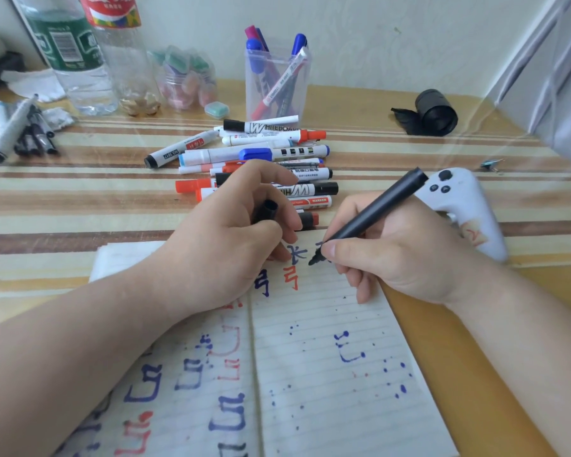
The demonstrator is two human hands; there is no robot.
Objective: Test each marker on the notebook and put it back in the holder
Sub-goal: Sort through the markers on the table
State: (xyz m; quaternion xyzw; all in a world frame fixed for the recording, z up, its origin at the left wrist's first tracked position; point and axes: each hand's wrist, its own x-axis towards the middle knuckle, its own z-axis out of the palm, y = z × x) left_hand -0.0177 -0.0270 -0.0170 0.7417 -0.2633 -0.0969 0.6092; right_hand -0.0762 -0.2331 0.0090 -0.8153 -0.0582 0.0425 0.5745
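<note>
An open lined notebook (320, 357) lies in front of me, covered with blue, red and black test marks. My right hand (399, 255) grips an uncapped black marker (373, 216), its tip touching the top of the right page. My left hand (231, 232) rests on the notebook's upper edge and holds the marker's black cap (267, 209). A heap of capped markers (261, 159) lies on the table just beyond my hands. Behind it stands a clear plastic holder (277, 84) with several markers inside.
A white game controller (465, 206) lies right of my right hand. A black roll (434, 112) sits at the back right. Plastic bottles (89, 54), a jar of erasers (187, 77) and more dark markers (17, 133) crowd the back left. The wall runs close behind the holder.
</note>
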